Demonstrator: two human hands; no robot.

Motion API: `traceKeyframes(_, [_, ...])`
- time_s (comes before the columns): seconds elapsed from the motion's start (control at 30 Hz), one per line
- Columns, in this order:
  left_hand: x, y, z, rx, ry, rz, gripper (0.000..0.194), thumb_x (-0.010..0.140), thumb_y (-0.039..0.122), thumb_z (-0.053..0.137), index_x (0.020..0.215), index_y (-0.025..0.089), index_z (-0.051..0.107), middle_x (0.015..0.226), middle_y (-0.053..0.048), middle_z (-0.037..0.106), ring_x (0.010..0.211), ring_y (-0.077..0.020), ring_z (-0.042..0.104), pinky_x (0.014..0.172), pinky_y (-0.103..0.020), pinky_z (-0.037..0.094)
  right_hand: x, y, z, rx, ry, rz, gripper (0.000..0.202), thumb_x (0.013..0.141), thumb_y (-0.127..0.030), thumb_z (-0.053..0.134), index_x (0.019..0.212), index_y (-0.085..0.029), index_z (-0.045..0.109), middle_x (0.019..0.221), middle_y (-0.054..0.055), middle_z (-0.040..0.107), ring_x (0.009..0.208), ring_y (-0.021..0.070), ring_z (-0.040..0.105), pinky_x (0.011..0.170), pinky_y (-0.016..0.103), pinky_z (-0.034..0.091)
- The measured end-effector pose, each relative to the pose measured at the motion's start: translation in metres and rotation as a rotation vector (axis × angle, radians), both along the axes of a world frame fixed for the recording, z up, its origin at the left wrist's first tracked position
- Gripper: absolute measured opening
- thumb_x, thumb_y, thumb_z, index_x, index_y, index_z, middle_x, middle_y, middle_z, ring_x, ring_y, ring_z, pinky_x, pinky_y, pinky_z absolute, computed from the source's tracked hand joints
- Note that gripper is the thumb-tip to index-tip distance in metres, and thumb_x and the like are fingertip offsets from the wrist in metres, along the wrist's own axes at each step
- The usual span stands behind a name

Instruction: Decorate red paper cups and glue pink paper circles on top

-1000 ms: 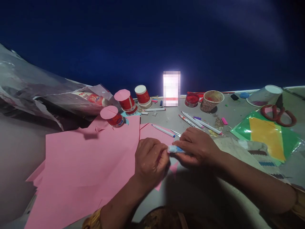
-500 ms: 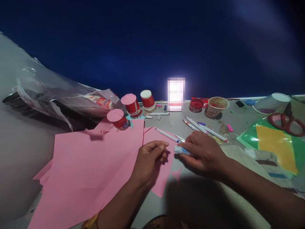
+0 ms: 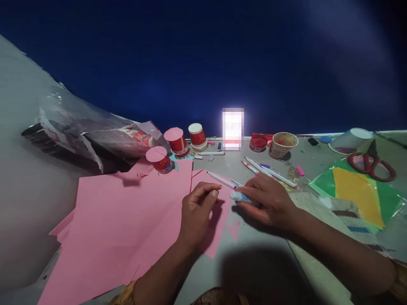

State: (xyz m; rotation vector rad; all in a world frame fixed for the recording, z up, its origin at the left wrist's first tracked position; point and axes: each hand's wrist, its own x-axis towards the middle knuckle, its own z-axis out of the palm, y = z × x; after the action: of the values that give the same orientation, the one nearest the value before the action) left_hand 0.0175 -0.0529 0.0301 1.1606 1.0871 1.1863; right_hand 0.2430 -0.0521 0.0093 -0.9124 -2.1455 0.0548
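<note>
My right hand (image 3: 270,199) is closed round a small white and blue tube (image 3: 239,196), whose rounded end points left. Just left of it, my left hand (image 3: 200,207) hovers over pink paper (image 3: 127,224), thumb and forefinger curved with a small gap between the tips and nothing visible between them. A blue-tipped marker (image 3: 221,180) lies beyond the hands. On the grey table beneath them rests a small pink scrap (image 3: 233,231).
Red cups with pink tops (image 3: 176,142) stand at the back left beside a plastic bag (image 3: 95,127). Behind my right hand are markers (image 3: 259,167), a paper cup (image 3: 281,148) and a red jar (image 3: 258,144). Red-handled scissors (image 3: 372,165) lie right, on green packaging (image 3: 330,178).
The fingers of my left hand have opened slightly, its thumb parting from the forefinger. My right hand keeps the tube, nearly in place. The view has shifted a little.
</note>
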Motion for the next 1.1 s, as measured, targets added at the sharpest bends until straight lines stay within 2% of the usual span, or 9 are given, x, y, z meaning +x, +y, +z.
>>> traceKeyframes(0.1, [0.000,-0.006,-0.003,0.425,0.263,0.004,0.020,0.098,0.021,0.065,0.108,0.024,0.081,0.096,-0.004,0.068,0.086,-0.0131,0.064,0.072,-0.022,0.057,-0.001,-0.002,0.002,0.012,0.010,0.011,0.018,0.098,-0.024,0.070,0.114,-0.016,0.072,0.078,0.003,0.063,0.073,0.0193,0.052,0.066,0.034,0.037])
traceKeyframes(0.17, [0.001,-0.009,-0.003,0.597,0.364,-0.013,0.026,0.100,0.015,0.060,0.116,0.024,0.078,0.097,-0.003,0.066,0.088,-0.0129,0.064,0.072,-0.022,0.057,-0.002,-0.002,0.002,0.017,0.026,0.018,0.018,0.098,-0.024,0.069,0.113,-0.016,0.072,0.076,0.003,0.062,0.074,0.0196,0.052,0.066,0.034,0.037])
traceKeyframes(0.27, [0.002,-0.011,-0.004,0.753,0.450,-0.030,0.033,0.101,0.007,0.055,0.125,0.021,0.073,0.101,-0.004,0.062,0.089,-0.0123,0.064,0.069,-0.021,0.056,-0.003,-0.002,0.003,0.019,0.037,0.019,0.017,0.098,-0.024,0.069,0.113,-0.016,0.072,0.076,0.003,0.062,0.075,0.0197,0.052,0.067,0.034,0.038])
traceKeyframes(0.37, [0.003,-0.010,-0.006,0.875,0.525,-0.023,0.036,0.100,0.003,0.054,0.130,0.016,0.068,0.104,-0.006,0.059,0.090,-0.0136,0.062,0.072,-0.024,0.056,-0.004,-0.001,0.003,0.027,0.036,0.019,0.016,0.098,-0.025,0.069,0.111,-0.016,0.072,0.075,0.002,0.061,0.074,0.0196,0.052,0.066,0.034,0.038])
traceKeyframes(0.53, [0.001,-0.010,-0.011,0.976,0.672,-0.008,0.038,0.099,0.002,0.054,0.133,0.013,0.065,0.105,-0.008,0.059,0.092,-0.0181,0.059,0.074,-0.031,0.053,-0.005,-0.001,0.005,0.020,0.021,0.012,0.014,0.098,-0.023,0.068,0.109,-0.016,0.072,0.075,0.003,0.062,0.073,0.0197,0.051,0.065,0.034,0.037])
traceKeyframes(0.8, [0.000,-0.013,-0.014,0.981,0.741,-0.049,0.053,0.097,-0.001,0.055,0.148,0.015,0.057,0.116,-0.013,0.060,0.102,-0.0224,0.060,0.083,-0.037,0.055,-0.006,-0.002,0.004,-0.012,0.096,-0.033,0.015,0.097,-0.022,0.068,0.111,-0.017,0.073,0.082,0.005,0.066,0.075,0.0193,0.056,0.066,0.033,0.040])
traceKeyframes(0.97, [-0.001,-0.012,-0.011,0.948,0.634,-0.038,0.053,0.096,-0.001,0.057,0.144,0.020,0.064,0.112,-0.010,0.065,0.100,-0.0194,0.063,0.082,-0.032,0.055,-0.005,0.000,0.000,-0.074,0.148,-0.059,0.009,0.098,-0.026,0.068,0.101,-0.018,0.072,0.081,0.005,0.065,0.075,0.0197,0.058,0.066,0.033,0.044])
traceKeyframes(1.03, [-0.001,-0.011,-0.009,0.786,0.494,-0.052,0.045,0.098,0.004,0.058,0.135,0.024,0.072,0.107,-0.008,0.068,0.097,-0.0172,0.065,0.080,-0.029,0.055,-0.004,0.000,0.000,-0.089,0.160,-0.057,0.008,0.097,-0.026,0.069,0.098,-0.019,0.072,0.080,0.004,0.065,0.074,0.0196,0.058,0.067,0.033,0.044])
traceKeyframes(1.1, [0.000,-0.010,-0.007,0.449,0.285,-0.078,0.031,0.098,0.012,0.061,0.119,0.025,0.081,0.103,-0.007,0.070,0.094,-0.0164,0.067,0.079,-0.028,0.055,-0.004,0.000,-0.001,-0.103,0.168,-0.060,0.006,0.097,-0.025,0.070,0.098,-0.019,0.072,0.081,0.004,0.066,0.075,0.0197,0.059,0.067,0.033,0.045])
